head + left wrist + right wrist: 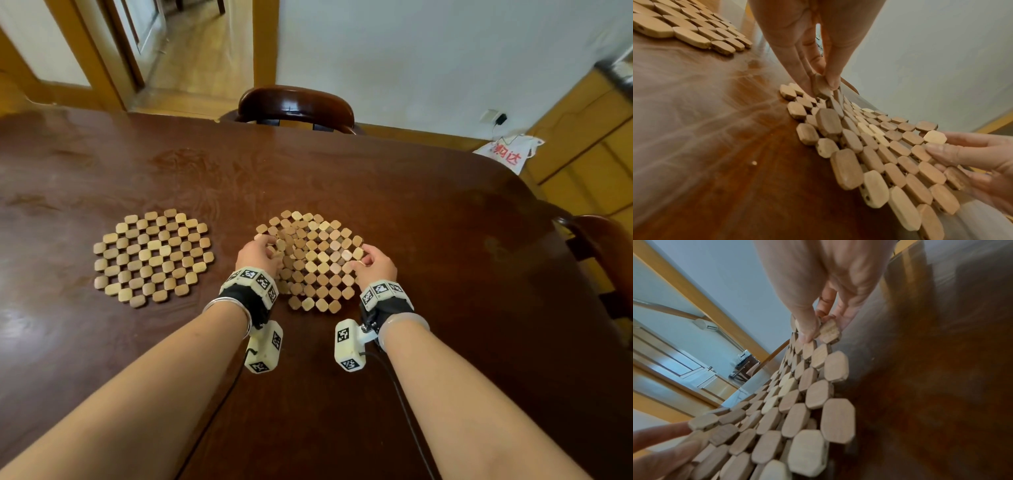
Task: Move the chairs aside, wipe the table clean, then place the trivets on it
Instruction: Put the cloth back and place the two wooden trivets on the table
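Observation:
On the dark wooden table [411, 192] one round trivet of wooden blocks [153, 257] lies flat at the left. In the middle sits a second trivet [313, 263], overlapping another one beneath it. My left hand [270, 250] pinches a block on its left edge, thumb against fingers [822, 84]. The right hand [363, 260] pinches a block on the right edge [818, 331]. The pinched trivet [879, 146] sags between both hands, its edges raised a little. The flat trivet [684, 24] shows at the upper left of the left wrist view.
A dark chair [296, 102] stands against the table's far edge, and another chair [603, 246] is at the right side. A white plastic bag with red print [507, 154] lies on the floor beyond the far right corner. A doorway opens at the back left.

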Tool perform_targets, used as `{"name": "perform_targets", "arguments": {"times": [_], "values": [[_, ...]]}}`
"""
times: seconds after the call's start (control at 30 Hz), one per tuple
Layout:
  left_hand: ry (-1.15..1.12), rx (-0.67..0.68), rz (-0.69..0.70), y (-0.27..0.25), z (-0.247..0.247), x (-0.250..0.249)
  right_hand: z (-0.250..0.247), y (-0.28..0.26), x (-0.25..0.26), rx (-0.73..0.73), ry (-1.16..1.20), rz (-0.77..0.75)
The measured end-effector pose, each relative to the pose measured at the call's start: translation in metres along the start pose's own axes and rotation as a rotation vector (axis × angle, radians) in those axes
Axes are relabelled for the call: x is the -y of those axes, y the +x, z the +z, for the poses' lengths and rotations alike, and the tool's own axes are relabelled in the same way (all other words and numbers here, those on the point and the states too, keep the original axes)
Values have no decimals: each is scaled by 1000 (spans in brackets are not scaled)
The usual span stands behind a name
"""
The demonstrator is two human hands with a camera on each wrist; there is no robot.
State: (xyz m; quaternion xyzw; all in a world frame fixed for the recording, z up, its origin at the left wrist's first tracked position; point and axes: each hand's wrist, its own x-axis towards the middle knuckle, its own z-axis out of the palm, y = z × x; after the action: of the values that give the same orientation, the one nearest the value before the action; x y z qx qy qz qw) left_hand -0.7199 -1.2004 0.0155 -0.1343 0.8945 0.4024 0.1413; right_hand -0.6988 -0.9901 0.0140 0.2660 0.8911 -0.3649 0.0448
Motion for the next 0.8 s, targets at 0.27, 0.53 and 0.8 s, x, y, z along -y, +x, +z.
{"name": "perform_targets", "arguments": {"times": [0.27, 0.53, 0.8], "values": [[-18, 82, 32, -33, 54, -46, -63, 1, -51, -55, 3, 24], [17, 27, 63, -45, 118, -97, -114, 45, -103, -36, 17, -23], [29, -24, 35, -28, 179, -139, -143, 108, -135, 14, 2, -53]]}}
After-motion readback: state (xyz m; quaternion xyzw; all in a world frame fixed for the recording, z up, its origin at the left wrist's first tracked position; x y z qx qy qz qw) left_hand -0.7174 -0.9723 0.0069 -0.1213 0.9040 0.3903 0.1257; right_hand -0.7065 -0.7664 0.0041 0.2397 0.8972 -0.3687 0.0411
